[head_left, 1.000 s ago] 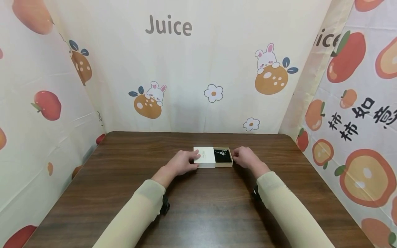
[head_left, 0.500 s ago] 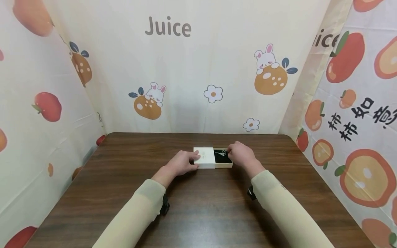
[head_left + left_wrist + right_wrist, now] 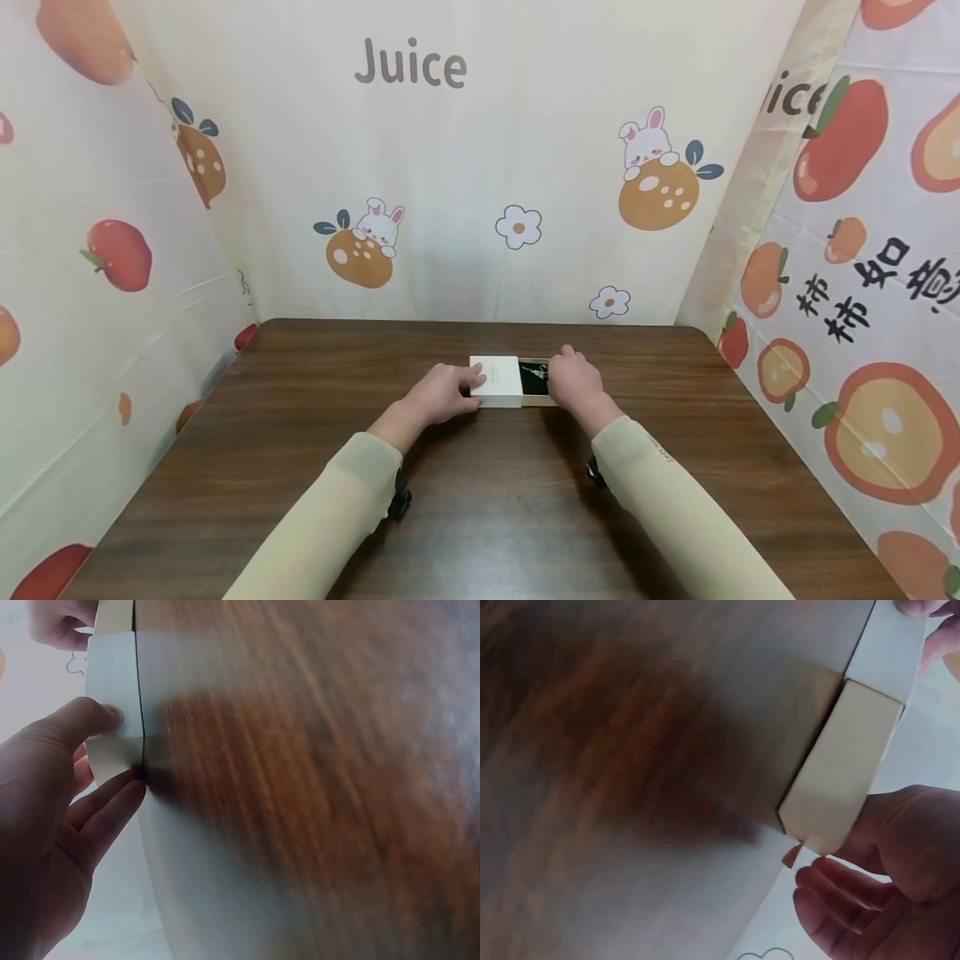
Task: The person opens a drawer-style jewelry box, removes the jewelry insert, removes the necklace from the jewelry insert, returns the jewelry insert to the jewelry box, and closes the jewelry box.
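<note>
A white box sleeve [image 3: 497, 377] lies on the table, and from its right side sticks out a pale yellow drawer [image 3: 841, 765]. Inside it is a black insert [image 3: 531, 382] with a thin silver jewellery piece, perhaps a necklace [image 3: 538, 372]. My left hand [image 3: 441, 392] grips the left end of the sleeve, thumb on its near side. Over the drawer's right end is my right hand [image 3: 576, 382], covering that part of the insert. In the right wrist view its thumb runs behind the drawer wall and several fingers curl beyond the end; whether it pinches something I cannot tell.
The brown wood table [image 3: 480, 500] extends around the box on all sides. Fruit-printed cloth [image 3: 450, 167] hangs behind the table's far edge and along both sides. Dark bands [image 3: 400, 496] sit at the sleeve cuffs.
My right hand has moved left from the drawer's outer right end to over that end, hiding more of the insert. My left hand keeps its grip, and the box stays in place.
</note>
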`<state>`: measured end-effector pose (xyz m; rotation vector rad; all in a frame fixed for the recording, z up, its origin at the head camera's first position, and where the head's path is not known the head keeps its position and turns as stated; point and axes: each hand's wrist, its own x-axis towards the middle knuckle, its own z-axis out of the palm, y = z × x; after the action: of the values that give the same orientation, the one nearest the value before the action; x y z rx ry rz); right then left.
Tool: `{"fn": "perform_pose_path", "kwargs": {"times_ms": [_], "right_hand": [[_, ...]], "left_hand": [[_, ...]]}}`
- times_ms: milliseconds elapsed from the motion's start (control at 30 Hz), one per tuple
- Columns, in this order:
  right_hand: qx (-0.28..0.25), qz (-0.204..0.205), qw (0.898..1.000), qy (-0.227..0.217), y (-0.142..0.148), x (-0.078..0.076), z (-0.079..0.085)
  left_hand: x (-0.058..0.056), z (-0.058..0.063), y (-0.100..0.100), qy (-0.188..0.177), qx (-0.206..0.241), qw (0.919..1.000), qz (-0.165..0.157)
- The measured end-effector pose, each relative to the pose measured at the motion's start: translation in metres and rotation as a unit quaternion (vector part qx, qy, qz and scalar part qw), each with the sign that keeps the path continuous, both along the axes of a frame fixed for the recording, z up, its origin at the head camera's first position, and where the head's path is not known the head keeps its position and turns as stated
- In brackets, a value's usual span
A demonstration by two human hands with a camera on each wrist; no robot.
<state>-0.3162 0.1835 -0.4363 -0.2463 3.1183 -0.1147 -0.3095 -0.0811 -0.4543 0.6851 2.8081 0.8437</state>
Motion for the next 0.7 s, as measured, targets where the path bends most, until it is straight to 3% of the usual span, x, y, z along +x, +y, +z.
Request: {"fn": "perform_pose_path", "kwargs": {"times_ms": [233, 533, 700], "right_hand": [[-0.028, -0.017, 0.999, 0.013, -0.0001, -0.001, -0.0021], [-0.016, -0.011, 0.999, 0.037, 0.0007, -0.0044, 0.004], [-0.037, -0.013, 0.999, 0.028, -0.0003, -0.0041, 0.0077]], "left_hand": [[0.0005, 0.0004, 0.0001, 0.005, 0.0, 1.0, -0.004], [0.0007, 0.0013, -0.0005, 0.006, -0.003, 1.0, -0.005], [0.0007, -0.0002, -0.0003, 0.003, -0.001, 1.0, -0.003]]}}
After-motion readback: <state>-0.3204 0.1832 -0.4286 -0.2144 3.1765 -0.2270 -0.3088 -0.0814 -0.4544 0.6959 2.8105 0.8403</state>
